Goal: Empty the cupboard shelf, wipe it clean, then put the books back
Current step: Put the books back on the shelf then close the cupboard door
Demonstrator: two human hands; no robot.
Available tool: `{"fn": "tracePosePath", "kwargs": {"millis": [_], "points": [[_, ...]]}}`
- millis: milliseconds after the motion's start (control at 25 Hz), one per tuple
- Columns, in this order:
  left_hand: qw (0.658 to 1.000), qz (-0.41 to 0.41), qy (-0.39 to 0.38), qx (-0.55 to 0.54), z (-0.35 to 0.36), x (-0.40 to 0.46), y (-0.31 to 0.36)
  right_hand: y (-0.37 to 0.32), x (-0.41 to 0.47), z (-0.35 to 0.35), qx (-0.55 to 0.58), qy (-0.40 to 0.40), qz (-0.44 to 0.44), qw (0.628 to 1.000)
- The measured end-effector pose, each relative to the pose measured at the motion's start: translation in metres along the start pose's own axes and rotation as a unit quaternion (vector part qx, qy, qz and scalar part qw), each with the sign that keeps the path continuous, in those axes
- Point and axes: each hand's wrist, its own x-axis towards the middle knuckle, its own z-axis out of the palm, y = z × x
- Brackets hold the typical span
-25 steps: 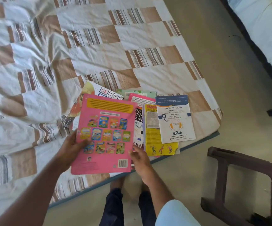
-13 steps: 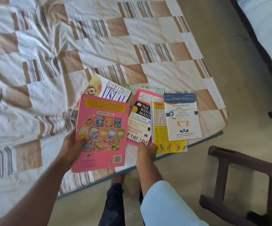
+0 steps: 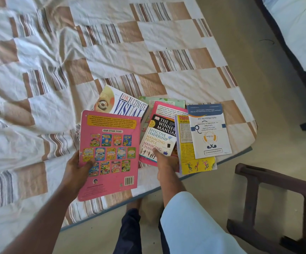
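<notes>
Down at the near edge, a pale sleeve (image 3: 194,222) and dark trousers (image 3: 130,233) stand on the floor, with a dark wooden chair (image 3: 276,202) off to the right. The person is right up against the bed (image 3: 111,43), its patchwork sheet serving as a holding place for the books, presumably because the cupboard shelf, which is out of view, has to be bare for wiping.

The left hand (image 3: 78,170) grips the pink workbook (image 3: 110,153) by its left edge, thumb pressed on the back cover over the little title pictures, the other fingers curled underneath and hidden. That pinch keeps the book tipped up off the sheet, probably so it can be carried or stacked rather than left lying.

The right hand (image 3: 165,163) reaches to the winner's manual (image 3: 159,138), fingers close together, a fingertip on the lower part of its cover. Whether it is gripping the book or only pressing on it I cannot tell; the palm side is hidden.

Just right of it, the yellow book (image 3: 190,158) lies flat, with the white booklet (image 3: 209,132) on top, printed side upside down to us. Behind the manual peeks a pink colouring book (image 3: 165,109) and a green one (image 3: 159,100). Farthest back in the pile, the visual dictionary (image 3: 126,105) lies angled under the workbook's top edge.

My read: the books are being gathered, fanned out so each can be seen and picked.
</notes>
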Motion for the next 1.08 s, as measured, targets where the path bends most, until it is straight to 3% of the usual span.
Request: {"fn": "tracePosePath", "kwargs": {"millis": [120,240,360,440,600,720,800,920,1000,1080], "points": [[1.000,0.003,0.002,-0.004,-0.002,0.000,0.003,-0.008,-0.019,-0.007,0.024,-0.018,-0.060,0.998],[1.000,-0.005,-0.001,-0.006,0.000,-0.004,0.004,-0.018,-0.021,-0.010,0.153,-0.097,-0.036,0.983],[1.000,-0.011,0.009,-0.016,0.000,-0.007,0.002,-0.030,-0.022,-0.008,0.119,-0.158,-0.065,0.978],[0.999,-0.019,0.013,-0.027,-0.001,-0.011,0.000,-0.035,-0.024,-0.014,0.119,-0.161,-0.121,0.972],[0.999,-0.013,-0.007,-0.042,0.014,-0.015,0.006,-0.042,-0.003,-0.062,0.262,-0.104,-0.157,0.946],[0.999,0.005,-0.029,-0.018,0.035,-0.011,0.012,-0.050,0.033,-0.106,0.206,-0.022,-0.121,0.971],[0.999,0.018,-0.036,0.018,0.045,-0.006,0.014,-0.049,0.050,-0.122,0.070,0.020,-0.108,0.991],[0.998,0.023,-0.028,0.052,0.049,-0.002,0.017,-0.039,0.034,-0.113,-0.118,0.134,-0.200,0.963],[0.997,0.032,-0.014,0.074,0.050,-0.004,0.020,-0.012,0.006,-0.090,-0.098,0.110,-0.221,0.964],[0.996,0.037,-0.001,0.084,0.047,-0.006,0.021,0.010,-0.024,-0.061,0.000,0.032,-0.075,0.997]]}}
